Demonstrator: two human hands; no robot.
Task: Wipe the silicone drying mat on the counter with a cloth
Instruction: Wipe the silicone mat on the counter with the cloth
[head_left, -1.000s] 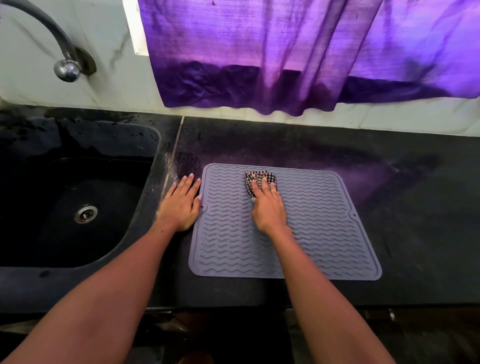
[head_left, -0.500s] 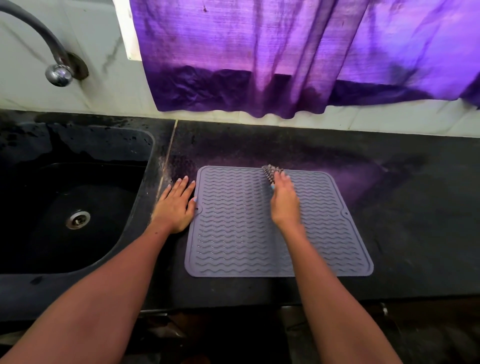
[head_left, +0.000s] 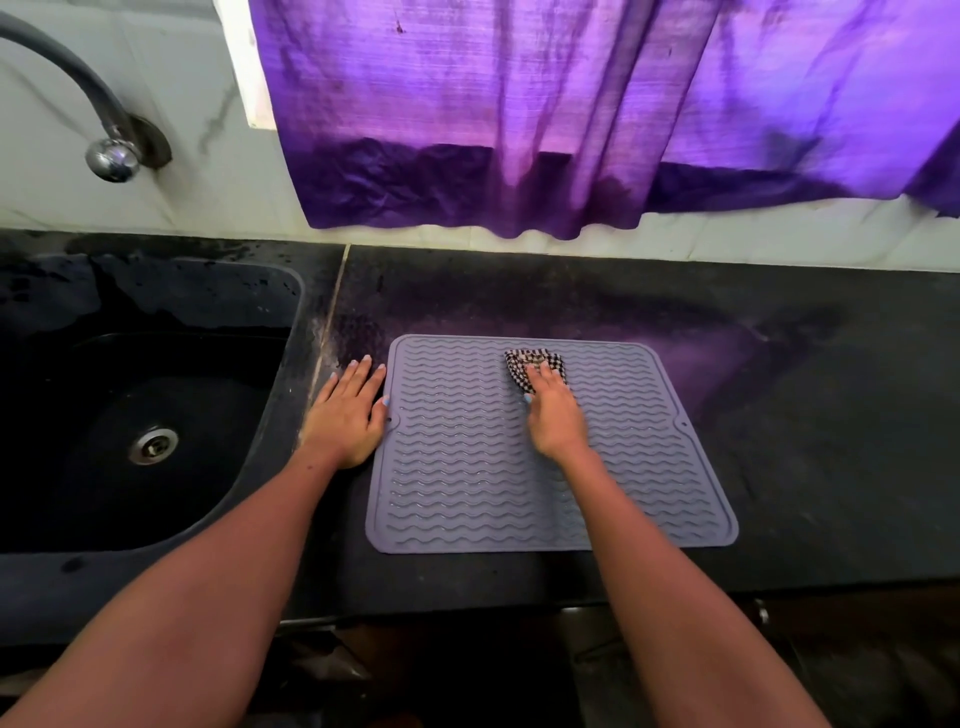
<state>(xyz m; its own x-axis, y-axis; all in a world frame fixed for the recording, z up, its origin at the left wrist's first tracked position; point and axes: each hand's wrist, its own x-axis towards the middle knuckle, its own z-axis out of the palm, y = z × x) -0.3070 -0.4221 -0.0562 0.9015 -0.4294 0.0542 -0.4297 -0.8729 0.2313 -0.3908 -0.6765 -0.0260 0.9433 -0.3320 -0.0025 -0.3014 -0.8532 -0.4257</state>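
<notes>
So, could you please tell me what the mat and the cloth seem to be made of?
Mat: likely silicone, matte grey, lying flat with moulded wavy ridges and a raised rim. Cloth: woven fabric, seemingly; black-and-white check, crumpled softly under the right hand.

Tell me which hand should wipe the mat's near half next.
Right. The right hand already presses the cloth on the mat; the left hand lies flat on the counter at the mat's left edge.

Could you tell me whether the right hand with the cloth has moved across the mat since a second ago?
Yes. The right hand with the checkered cloth swept right along the drying mat's far edge, then partly back left, judged against the mat's side notches.
</notes>
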